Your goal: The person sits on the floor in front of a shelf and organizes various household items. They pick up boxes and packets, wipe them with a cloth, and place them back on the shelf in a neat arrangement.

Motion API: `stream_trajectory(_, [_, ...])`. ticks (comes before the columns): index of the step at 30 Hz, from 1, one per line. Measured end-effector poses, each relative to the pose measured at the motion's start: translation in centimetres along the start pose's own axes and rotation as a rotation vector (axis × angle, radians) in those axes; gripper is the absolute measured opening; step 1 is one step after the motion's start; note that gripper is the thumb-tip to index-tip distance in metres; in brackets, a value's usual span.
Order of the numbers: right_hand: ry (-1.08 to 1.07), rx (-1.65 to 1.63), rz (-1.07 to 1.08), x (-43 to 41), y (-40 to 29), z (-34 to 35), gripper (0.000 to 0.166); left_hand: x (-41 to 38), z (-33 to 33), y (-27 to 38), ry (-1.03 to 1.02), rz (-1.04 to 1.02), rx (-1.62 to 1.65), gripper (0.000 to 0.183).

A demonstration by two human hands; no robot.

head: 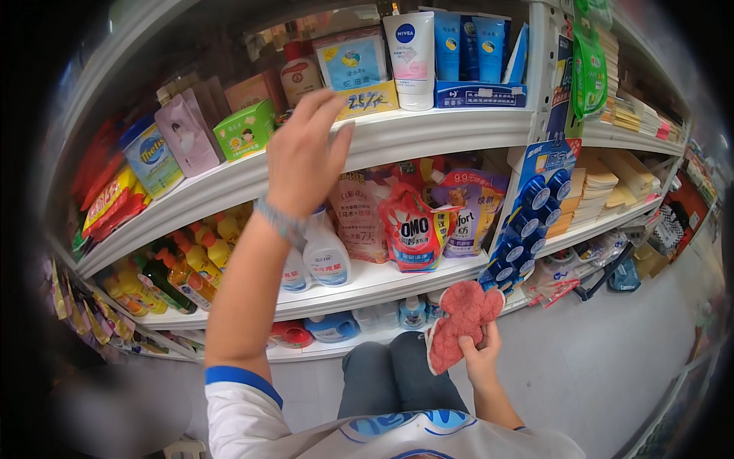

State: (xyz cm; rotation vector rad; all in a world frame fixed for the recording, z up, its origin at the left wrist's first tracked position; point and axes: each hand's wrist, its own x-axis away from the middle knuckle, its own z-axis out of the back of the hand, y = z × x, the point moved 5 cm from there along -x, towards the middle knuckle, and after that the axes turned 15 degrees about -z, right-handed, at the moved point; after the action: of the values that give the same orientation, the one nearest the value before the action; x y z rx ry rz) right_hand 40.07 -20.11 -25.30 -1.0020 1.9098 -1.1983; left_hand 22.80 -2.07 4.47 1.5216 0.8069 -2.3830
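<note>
My right hand (481, 353) pinches a fluffy pinkish-red cloth (459, 321) with a pale edge, held low over my knees. My raised left hand (307, 152) is in front of the upper white shelf (401, 133), thumb apart from the fingers, with nothing seen in it. Its fingertips overlap the left end of a yellow display box (373, 102) that bears handwriting and holds blue packets (352, 64); whether they touch cannot be told. Left of this hand sits a green carton (245, 131). A white Nivea tube (410, 60) stands upright to the right of the yellow box.
Below my left hand, the middle shelf bears white spray bottles (325, 252), a red OMO pouch (414, 229) and several yellow bottles (218, 246). Blue round containers (524, 221) hang on a card at the shelf post. Stacked envelopes (596, 186) lie to the right.
</note>
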Motion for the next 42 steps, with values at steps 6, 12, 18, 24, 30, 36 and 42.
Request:
stream_trajectory(6, [0.06,0.004,-0.053,1.2,0.5,2.0,0.051,-4.2,-3.9,-2.6,-0.458,0.032,-0.104,0.03])
stream_trajectory(12, [0.085,0.012,-0.073,1.2,0.5,3.4,0.049,-5.4,-5.3,-2.9,-0.597,0.045,-0.267,0.036])
stream_trajectory(18, [0.081,0.01,-0.075,2.0,0.7,3.5,0.048,-5.2,-5.5,-3.9,-0.533,-0.001,-0.212,0.03])
stream_trajectory(24, [0.093,0.004,-0.097,2.1,0.7,4.3,0.046,-5.5,-4.3,-3.5,-0.458,0.03,-0.148,0.028])
stream_trajectory(30, [0.088,0.015,-0.088,2.1,0.3,4.2,0.045,-6.8,-1.8,-2.4,-0.363,0.004,-0.147,0.028])
stream_trajectory(36, [0.051,0.026,-0.125,2.5,0.6,3.9,0.048,-6.9,1.4,-1.6,-0.34,-0.039,-0.169,0.029])
stream_trajectory(42, [-0.03,0.091,-0.212,3.2,1.9,3.5,0.044,-6.0,6.1,0.3,-0.247,-0.107,-0.134,0.032])
